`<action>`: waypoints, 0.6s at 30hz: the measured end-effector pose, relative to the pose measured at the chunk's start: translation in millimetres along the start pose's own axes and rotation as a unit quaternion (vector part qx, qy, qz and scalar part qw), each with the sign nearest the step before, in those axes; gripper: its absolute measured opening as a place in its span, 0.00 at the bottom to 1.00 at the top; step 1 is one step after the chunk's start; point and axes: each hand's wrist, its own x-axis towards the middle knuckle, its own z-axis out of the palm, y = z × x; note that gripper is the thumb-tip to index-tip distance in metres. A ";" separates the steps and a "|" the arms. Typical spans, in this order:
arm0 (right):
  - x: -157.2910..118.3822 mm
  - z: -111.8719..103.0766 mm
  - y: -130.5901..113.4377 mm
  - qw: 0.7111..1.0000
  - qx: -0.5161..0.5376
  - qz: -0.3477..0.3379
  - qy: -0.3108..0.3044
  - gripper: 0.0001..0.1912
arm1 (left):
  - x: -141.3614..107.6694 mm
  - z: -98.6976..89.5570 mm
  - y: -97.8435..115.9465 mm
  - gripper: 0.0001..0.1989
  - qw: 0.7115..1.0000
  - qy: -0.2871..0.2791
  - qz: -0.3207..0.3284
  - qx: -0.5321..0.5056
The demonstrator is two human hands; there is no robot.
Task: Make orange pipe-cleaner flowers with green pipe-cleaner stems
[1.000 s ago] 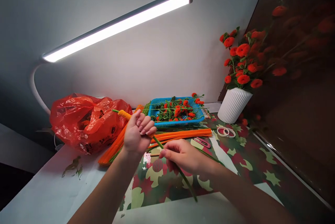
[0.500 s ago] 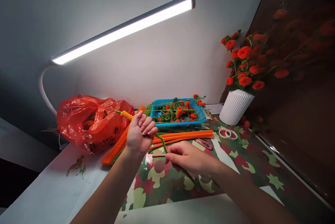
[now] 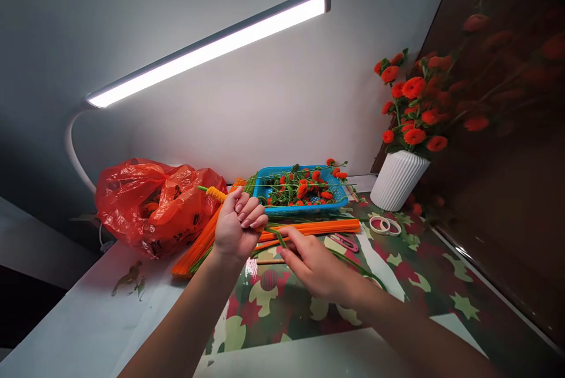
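Illegible black lettering (image 3: pixel 196 221) marks a red plastic bag (image 3: pixel 119 201) as the left hand (image 3: pixel 236 231) clutches a yellow coil (image 3: pixel 216 194), right hand (image 3: pixel 315 266) pinching a green stem (image 3: pixel 279 238), blue basket (image 3: pixel 304 209) behind.

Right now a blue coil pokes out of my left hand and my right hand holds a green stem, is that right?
Not quite: the coil poking out of your left hand is yellow, not blue, as the head view shows. Your right hand does hold a green stem.
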 end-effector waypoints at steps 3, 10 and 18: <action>0.6 2.3 3.1 0.997 -0.067 -0.035 0.018 0.14 | 0.2 -0.1 0.7 0.23 1.000 0.002 0.001 0.003; -0.4 3.2 4.3 0.994 -0.093 -0.058 -0.026 0.11 | 0.3 1.9 1.0 0.25 1.000 0.012 -0.026 0.003; -1.3 2.9 -1.8 0.999 -0.001 -0.038 -0.017 0.08 | -0.1 2.8 -2.9 0.25 0.999 0.010 -0.035 0.002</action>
